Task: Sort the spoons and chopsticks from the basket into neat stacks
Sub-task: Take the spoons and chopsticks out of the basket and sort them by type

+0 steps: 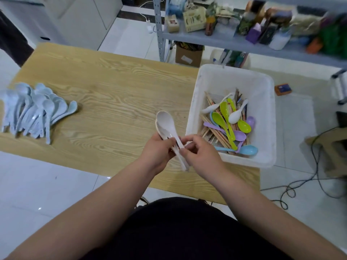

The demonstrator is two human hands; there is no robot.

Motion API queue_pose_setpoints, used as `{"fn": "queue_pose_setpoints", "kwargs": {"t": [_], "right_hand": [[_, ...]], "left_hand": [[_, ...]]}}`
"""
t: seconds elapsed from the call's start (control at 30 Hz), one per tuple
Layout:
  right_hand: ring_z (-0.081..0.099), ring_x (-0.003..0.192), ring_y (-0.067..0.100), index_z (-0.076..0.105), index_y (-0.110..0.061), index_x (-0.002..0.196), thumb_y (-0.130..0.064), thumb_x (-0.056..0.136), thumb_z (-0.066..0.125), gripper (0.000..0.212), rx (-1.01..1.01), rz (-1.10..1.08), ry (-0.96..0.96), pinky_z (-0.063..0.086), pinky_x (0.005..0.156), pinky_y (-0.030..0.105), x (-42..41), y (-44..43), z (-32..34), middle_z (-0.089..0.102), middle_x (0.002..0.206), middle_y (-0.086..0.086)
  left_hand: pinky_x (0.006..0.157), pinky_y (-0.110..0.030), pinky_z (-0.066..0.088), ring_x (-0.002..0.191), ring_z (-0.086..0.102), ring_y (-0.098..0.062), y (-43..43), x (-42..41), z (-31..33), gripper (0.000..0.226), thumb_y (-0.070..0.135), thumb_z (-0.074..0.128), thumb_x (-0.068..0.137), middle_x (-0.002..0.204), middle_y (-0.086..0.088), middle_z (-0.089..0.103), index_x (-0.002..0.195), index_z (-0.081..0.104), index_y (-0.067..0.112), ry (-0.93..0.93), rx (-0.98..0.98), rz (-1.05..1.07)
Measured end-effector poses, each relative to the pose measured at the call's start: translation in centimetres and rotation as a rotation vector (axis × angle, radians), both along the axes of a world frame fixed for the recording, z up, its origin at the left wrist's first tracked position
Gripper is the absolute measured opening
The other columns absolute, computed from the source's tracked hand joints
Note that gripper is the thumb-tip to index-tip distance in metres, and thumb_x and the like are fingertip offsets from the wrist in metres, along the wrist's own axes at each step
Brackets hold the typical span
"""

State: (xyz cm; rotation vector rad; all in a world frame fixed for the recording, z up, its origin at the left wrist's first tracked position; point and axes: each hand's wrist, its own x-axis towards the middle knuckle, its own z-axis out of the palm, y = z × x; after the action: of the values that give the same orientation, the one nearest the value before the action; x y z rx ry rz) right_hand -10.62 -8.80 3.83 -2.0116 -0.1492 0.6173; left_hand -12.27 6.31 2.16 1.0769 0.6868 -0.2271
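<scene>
My left hand (pixel 156 151) grips a nested stack of white spoons (pixel 166 122) by their handles, bowls pointing away from me, above the table's near edge. My right hand (pixel 200 152) pinches the handles of the same stack from the right. To the right, the white basket (pixel 266 102) holds green spoons (pixel 224 119), white spoons (pixel 235 116), purple and blue spoons, and several wooden chopsticks (pixel 214 128) lying under them. A pile of pale blue spoons (pixel 35 109) lies on the wooden table (pixel 112 87) at its left end.
A grey metal shelf (pixel 225 37) crowded with boxes and bottles stands behind the basket. A cardboard box (pixel 188 55) sits on the floor under it. Cables (pixel 304 182) trail over the white tiled floor at right.
</scene>
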Motion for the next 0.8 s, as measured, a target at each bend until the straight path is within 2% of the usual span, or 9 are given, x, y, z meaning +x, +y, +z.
{"fn": "queue_pose_setpoints", "kwargs": {"t": [0.07, 0.17, 0.23, 0.33, 0.47, 0.53, 0.63, 0.7, 0.8], "right_hand": [[0.061, 0.072, 0.004, 0.063, -0.035, 0.107, -0.025, 0.094, 0.068, 0.017, -0.023, 0.008, -0.007, 0.049, 0.069, 0.026, -1.3, 2.4, 0.1, 0.063, 0.077, -0.007], [0.062, 0.07, 0.005, 0.059, -0.038, 0.103, -0.028, 0.094, 0.066, 0.014, -0.051, -0.005, -0.023, 0.05, 0.069, 0.029, -2.9, 6.0, 0.0, 0.064, 0.075, -0.006], [0.064, 0.071, 0.003, 0.057, -0.038, 0.105, -0.029, 0.095, 0.065, 0.016, -0.043, 0.0, -0.006, 0.048, 0.067, 0.024, -3.8, 8.2, -0.3, 0.065, 0.078, -0.008], [0.066, 0.079, -0.004, 0.051, -0.038, 0.116, -0.031, 0.096, 0.063, 0.025, -0.026, 0.044, 0.048, 0.046, 0.065, 0.015, -4.9, 10.7, -0.7, 0.068, 0.093, -0.013], [0.065, 0.074, -0.002, 0.052, -0.036, 0.114, -0.029, 0.094, 0.065, 0.025, -0.062, 0.057, 0.122, 0.038, 0.056, 0.01, -4.6, 12.7, -1.4, 0.072, 0.089, -0.009], [0.066, 0.079, 0.001, 0.053, -0.034, 0.113, -0.029, 0.094, 0.066, 0.023, -0.053, 0.062, 0.172, 0.039, 0.058, 0.014, -3.7, 13.6, -2.1, 0.073, 0.091, -0.009], [0.067, 0.088, 0.005, 0.054, -0.034, 0.114, -0.03, 0.094, 0.066, 0.024, -0.054, 0.097, 0.236, 0.043, 0.066, 0.024, -2.7, 15.6, -3.2, 0.074, 0.096, -0.011], [0.067, 0.086, 0.006, 0.055, -0.035, 0.118, -0.028, 0.094, 0.068, 0.028, -0.048, 0.129, 0.275, 0.044, 0.067, 0.027, -2.3, 17.3, -4.0, 0.074, 0.093, -0.011], [0.068, 0.085, 0.013, 0.058, -0.039, 0.119, -0.025, 0.095, 0.065, 0.029, -0.068, 0.2, 0.305, 0.051, 0.072, 0.033, -1.9, 20.0, -5.2, 0.072, 0.093, -0.006]], "left_hand": [[0.087, -0.048, 0.057, 0.095, 0.069, -0.035, 2.4, -0.8, 0.2, 0.022, -0.012, 0.047, 0.095, 0.103, -0.022, 0.068, 0.112, 0.057, -0.003, -0.01, -0.007, 0.0], [0.092, -0.051, 0.054, 0.093, 0.068, -0.031, 5.8, -2.2, 0.0, 0.019, -0.011, 0.05, 0.094, 0.094, -0.015, 0.069, 0.108, 0.059, -0.002, -0.036, 0.019, -0.012], [0.093, -0.054, 0.053, 0.095, 0.069, -0.035, 7.7, -2.8, -0.3, 0.017, -0.01, 0.053, 0.093, 0.092, -0.014, 0.07, 0.105, 0.061, -0.001, -0.033, 0.086, -0.012], [0.093, -0.057, 0.055, 0.1, 0.07, -0.04, 10.0, -3.6, -1.0, 0.018, -0.009, 0.055, 0.091, 0.098, -0.019, 0.07, 0.107, 0.063, -0.002, 0.003, 0.133, 0.0], [0.094, -0.06, 0.053, 0.102, 0.07, -0.038, 11.7, -4.4, -2.2, 0.023, -0.005, 0.057, 0.09, 0.104, -0.019, 0.071, 0.113, 0.061, -0.001, 0.062, 0.095, -0.003], [0.094, -0.06, 0.053, 0.102, 0.071, -0.036, 12.6, -4.0, -2.6, 0.027, -0.003, 0.054, 0.091, 0.11, -0.02, 0.071, 0.118, 0.058, 0.0, 0.095, 0.049, 0.017], [0.09, -0.05, 0.057, 0.102, 0.071, -0.033, 14.7, -4.0, -2.4, 0.034, -0.005, 0.044, 0.095, 0.116, -0.016, 0.07, 0.125, 0.056, 0.006, 0.138, 0.06, 0.028], [0.086, -0.048, 0.058, 0.101, 0.071, -0.036, 16.6, -4.5, -2.7, 0.039, -0.007, 0.039, 0.094, 0.117, -0.015, 0.07, 0.125, 0.056, 0.008, 0.171, 0.097, 0.025], [0.086, -0.048, 0.058, 0.1, 0.072, -0.037, 19.0, -5.2, -4.2, 0.036, -0.007, 0.042, 0.094, 0.117, -0.019, 0.07, 0.126, 0.056, 0.003, 0.229, 0.138, 0.039]]}}
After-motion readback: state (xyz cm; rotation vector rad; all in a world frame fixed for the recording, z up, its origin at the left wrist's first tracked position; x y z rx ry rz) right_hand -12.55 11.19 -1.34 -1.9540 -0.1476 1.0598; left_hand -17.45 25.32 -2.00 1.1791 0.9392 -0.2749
